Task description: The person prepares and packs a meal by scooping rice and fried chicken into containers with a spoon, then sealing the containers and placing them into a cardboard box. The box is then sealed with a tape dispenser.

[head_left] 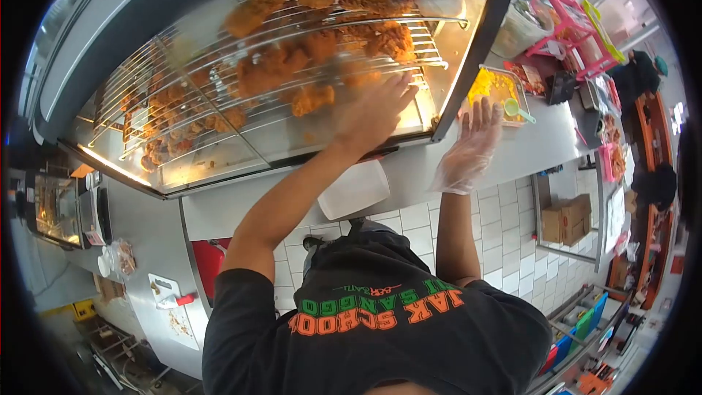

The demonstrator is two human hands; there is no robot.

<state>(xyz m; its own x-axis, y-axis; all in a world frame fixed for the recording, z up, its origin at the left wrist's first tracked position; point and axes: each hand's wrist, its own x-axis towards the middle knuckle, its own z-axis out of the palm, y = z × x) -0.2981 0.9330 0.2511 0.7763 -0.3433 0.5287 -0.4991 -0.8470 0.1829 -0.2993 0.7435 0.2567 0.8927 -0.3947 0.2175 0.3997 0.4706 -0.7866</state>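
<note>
Black shirt (420, 314), orange and green lettering, sat closest to the camera, with my two forearms running up past it. Left hand (374, 113) bare, up at the front of the lit case (472, 66); fingers stretched out and somewhat spread, nothing seen in them. Couldn't tell if they touched anything there. Right hand (470, 148) in a clear glove, out past the case's right corner, over the steel counter (526, 161); fingers straight, pointing up and away, palm flat, no object seen in it.

Chicken (313, 100) lay inside the case, browned pieces spread over wire racks (128, 77) on more than one level; some were blurred. Nearest pieces showed just left of and beyond my left hand.

White tray (355, 190) was below my left wrist, near the counter edge. Just beyond my gloved fingers: yellow food (480, 84) in a pan, green scoop (511, 107) at its right side. Clear tub (523, 25) stood further back, near a pink stand. Off to my left, a red-handled knife (185, 299) was by a white board (161, 285). Carton (567, 221) sat on a low shelf to the right, tiled floor (504, 219) beneath.
</note>
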